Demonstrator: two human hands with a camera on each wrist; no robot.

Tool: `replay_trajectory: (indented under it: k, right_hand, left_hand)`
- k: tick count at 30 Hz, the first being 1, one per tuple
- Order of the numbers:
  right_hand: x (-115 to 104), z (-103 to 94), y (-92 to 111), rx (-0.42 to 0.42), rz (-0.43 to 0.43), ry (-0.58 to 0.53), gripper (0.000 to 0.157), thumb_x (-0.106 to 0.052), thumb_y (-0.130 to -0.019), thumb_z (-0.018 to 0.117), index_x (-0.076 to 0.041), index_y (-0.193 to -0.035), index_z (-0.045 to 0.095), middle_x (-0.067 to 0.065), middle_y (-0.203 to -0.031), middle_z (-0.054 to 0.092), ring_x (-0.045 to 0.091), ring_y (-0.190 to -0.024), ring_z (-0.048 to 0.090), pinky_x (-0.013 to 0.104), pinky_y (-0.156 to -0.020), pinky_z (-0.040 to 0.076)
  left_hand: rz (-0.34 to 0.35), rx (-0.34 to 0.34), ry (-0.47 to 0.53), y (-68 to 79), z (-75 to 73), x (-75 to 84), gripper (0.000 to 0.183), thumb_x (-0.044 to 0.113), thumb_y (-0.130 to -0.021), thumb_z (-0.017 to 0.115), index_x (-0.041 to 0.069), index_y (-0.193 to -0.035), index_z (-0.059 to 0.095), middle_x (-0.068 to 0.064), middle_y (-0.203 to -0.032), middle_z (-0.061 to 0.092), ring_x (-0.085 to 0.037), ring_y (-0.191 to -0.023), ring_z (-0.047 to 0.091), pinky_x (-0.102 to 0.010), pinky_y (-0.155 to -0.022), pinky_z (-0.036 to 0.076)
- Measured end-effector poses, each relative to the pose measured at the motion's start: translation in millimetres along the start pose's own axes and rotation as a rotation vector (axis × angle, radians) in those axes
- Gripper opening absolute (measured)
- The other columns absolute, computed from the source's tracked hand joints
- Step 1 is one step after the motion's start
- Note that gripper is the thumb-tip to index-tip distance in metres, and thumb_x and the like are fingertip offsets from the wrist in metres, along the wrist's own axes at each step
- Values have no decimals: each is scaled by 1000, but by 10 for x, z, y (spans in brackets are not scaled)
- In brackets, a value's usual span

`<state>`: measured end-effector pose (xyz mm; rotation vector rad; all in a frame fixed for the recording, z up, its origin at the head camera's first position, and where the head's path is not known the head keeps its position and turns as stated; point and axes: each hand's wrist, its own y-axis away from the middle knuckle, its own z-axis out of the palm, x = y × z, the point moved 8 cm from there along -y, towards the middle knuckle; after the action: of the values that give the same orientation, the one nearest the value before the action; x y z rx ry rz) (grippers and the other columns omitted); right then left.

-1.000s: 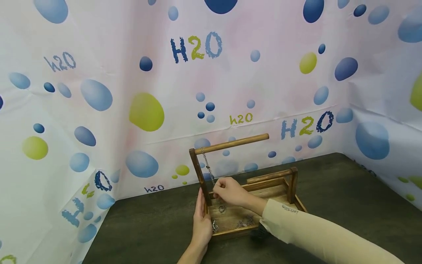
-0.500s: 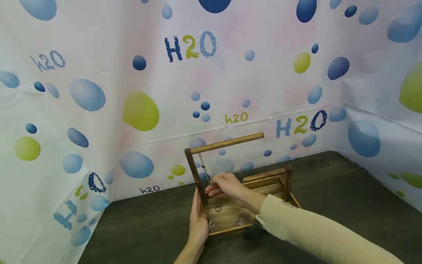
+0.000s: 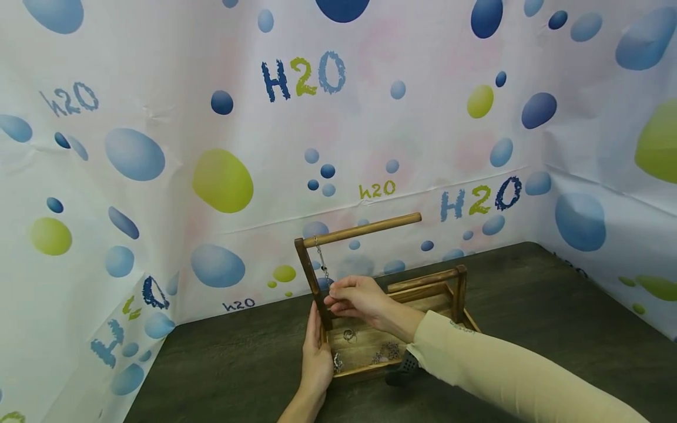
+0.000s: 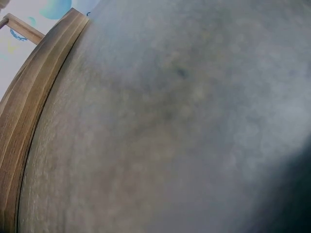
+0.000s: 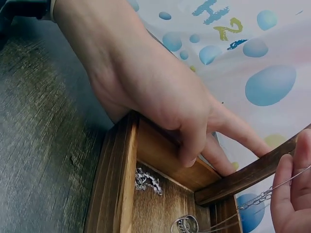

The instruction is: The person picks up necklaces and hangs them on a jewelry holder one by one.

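Observation:
A wooden jewelry stand (image 3: 300, 249) has a tray base and a tall arm with a long bar (image 3: 365, 228). From that bar, close to its left end, hangs a thin silver chain (image 3: 321, 258). My right hand (image 3: 365, 302) pinches the chain's lower part; its fingers (image 5: 284, 199) show at the right edge of the right wrist view. My left hand (image 3: 316, 365) holds the tray's left end, with the thumb over the wall and other fingers along the outside and post. Rings (image 5: 186, 224) and a bunched chain (image 5: 147, 182) lie in the tray.
A second, lower wooden bar (image 3: 423, 281) stands at the tray's right rear. More tangled chains (image 3: 386, 352) lie near its front wall. The dark table (image 3: 233, 358) surrounds the stand, with a patterned curtain (image 3: 296, 141) behind. Blurred skin fills most of the left wrist view.
My right hand shifts slightly left along the hanging chain, its lower fingers now spread from the pinch. My left hand stays on the stand. The head view turns slightly right.

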<state>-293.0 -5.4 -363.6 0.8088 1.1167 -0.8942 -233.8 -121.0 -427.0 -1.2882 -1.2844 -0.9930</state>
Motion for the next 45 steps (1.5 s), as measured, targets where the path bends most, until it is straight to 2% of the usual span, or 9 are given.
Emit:
replay_trajectory:
  k: [12, 32, 37, 41, 45]
  right_hand:
    - [-112, 85, 49, -31, -35, 58, 27, -7, -100, 59, 8, -123, 61, 13, -105, 74, 12, -69, 68, 37, -77, 58]
    - [-323, 212, 111, -22, -150, 157, 24, -10, -100, 58, 4, -120, 63, 11, -104, 74, 13, -67, 66, 36, -73, 58]
    - [-469, 264, 143, -34, -185, 178, 22, -8, -101, 58, 4, -118, 63, 14, -105, 74, 12, -65, 65, 36, -71, 58]
    - [-629, 296, 169, -54, -223, 201, 21, -7, -101, 57, 6, -118, 62, 19, -108, 73, 13, -65, 66, 40, -76, 58]
    - [-792, 301, 162, -52, -254, 220, 21, -7, -101, 57, 5, -118, 62, 18, -108, 73, 13, -66, 66, 37, -75, 57]
  left_hand:
    - [4, -8, 0, -21, -4, -12, 90, -19, -87, 27, 23, -164, 6, -18, -167, 4, -39, -152, 3, -65, -114, 9]
    - [12, -19, 4, -85, -9, -43, 90, -20, -86, 26, 21, -164, 4, -12, -168, 2, -37, -152, 3, -62, -116, 8]
    - [18, -9, 0, -86, -9, -45, 90, -20, -87, 27, 21, -164, 6, -15, -167, 5, -37, -152, 3, -63, -115, 8]
    - [17, -4, 4, -92, -8, -49, 90, -20, -86, 27, 20, -164, 7, -16, -167, 5, -38, -152, 2, -64, -115, 7]
    - [21, -3, 8, -106, -10, -42, 89, -20, -87, 27, 21, -164, 7, -14, -167, 5, -36, -152, 2, -64, -115, 7]
